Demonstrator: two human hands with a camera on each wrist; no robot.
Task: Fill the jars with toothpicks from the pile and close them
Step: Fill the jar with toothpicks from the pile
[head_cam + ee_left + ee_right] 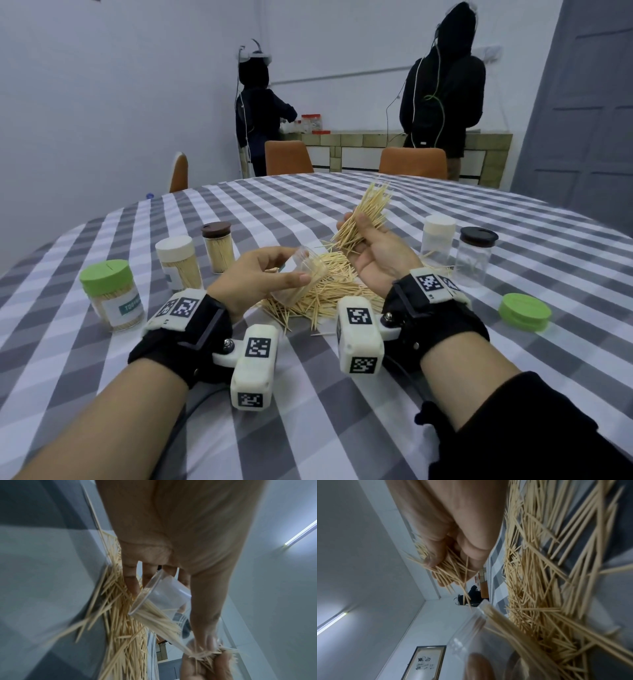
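Left hand (255, 277) grips the open jar (303, 274), tilted over the pile (325, 291) on the bench (308, 394), some toothpicks inside. Right hand (376, 253), fingers curled, clutches a bundle (368, 214) just above the pile.

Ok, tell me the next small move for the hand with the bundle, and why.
Probably bring the right hand down so its bundle of toothpicks points at the mouth of the clear plastic jar. The left hand holds that jar tilted over the pile, only partly filled, and the bundle sits above and apart.
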